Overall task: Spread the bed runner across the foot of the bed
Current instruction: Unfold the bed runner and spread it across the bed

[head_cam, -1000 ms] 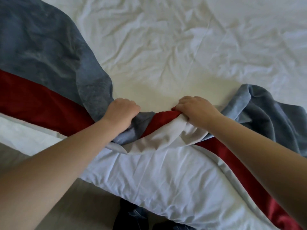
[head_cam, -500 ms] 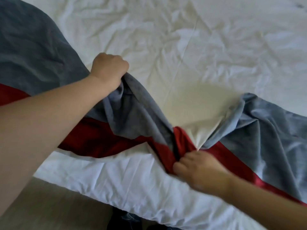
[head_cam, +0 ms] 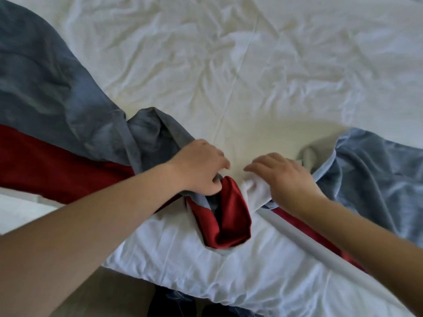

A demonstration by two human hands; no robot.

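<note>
The bed runner (head_cam: 57, 106), grey-blue with a red band and a white underside, lies twisted across the near part of the bed (head_cam: 263, 72). Its left stretch lies fairly flat; its right stretch (head_cam: 375, 179) is rumpled. In the middle it is bunched, with a red fold (head_cam: 231, 216) flopped toward the near edge. My left hand (head_cam: 201, 168) pinches the grey and red cloth at the bunch. My right hand (head_cam: 283, 175) lies on the white underside just right of it, fingers curled over the cloth.
Wrinkled white bedding covers the whole bed and hangs over the near edge (head_cam: 229, 277). Below that edge are beige floor (head_cam: 119, 291) and dark trouser legs (head_cam: 174, 305).
My left hand has come down from its raised position on the left to the centre bunch. My right hand has moved up and away from the near edge. The red fold has dropped forward.
</note>
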